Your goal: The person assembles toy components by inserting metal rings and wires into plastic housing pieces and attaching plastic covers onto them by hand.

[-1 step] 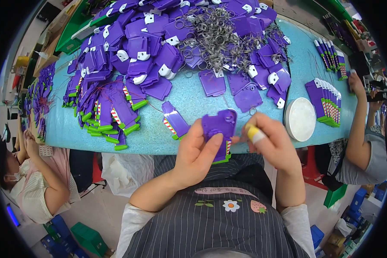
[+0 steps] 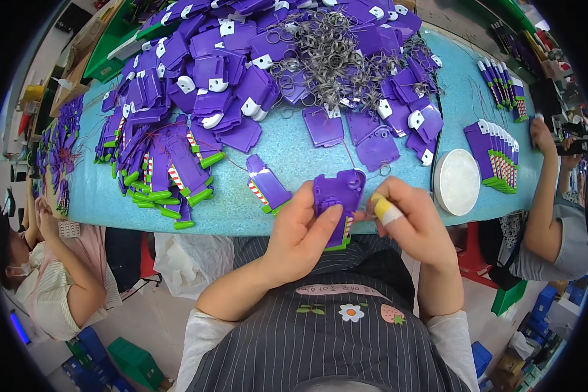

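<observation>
My left hand (image 2: 297, 225) grips a purple plastic casing (image 2: 338, 189), its thumb across the front. The casing has a green lower end and a red-and-white striped edge. A thin reddish wire rises from its top. Close by the casing's right edge, my right hand (image 2: 415, 219) is closed in a pinch, a yellow and white wrap on one finger; what the fingertips hold is hidden. A small wire ring (image 2: 385, 170) shows just above this hand. Left of the casing, another purple piece with a striped edge (image 2: 268, 183) lies on the blue tabletop (image 2: 235, 212).
Purple shells (image 2: 209, 75) with white tips are heaped at the far side, metal springs (image 2: 330, 55) on top. Green-ended pieces (image 2: 170, 173) are piled left. At right are a round white dish (image 2: 457, 181) and a row of striped pieces (image 2: 493, 157). People sit at both sides.
The casing in my left hand has shifted slightly right and down, tilting a little. My right hand has moved slightly, still beside its edge.
</observation>
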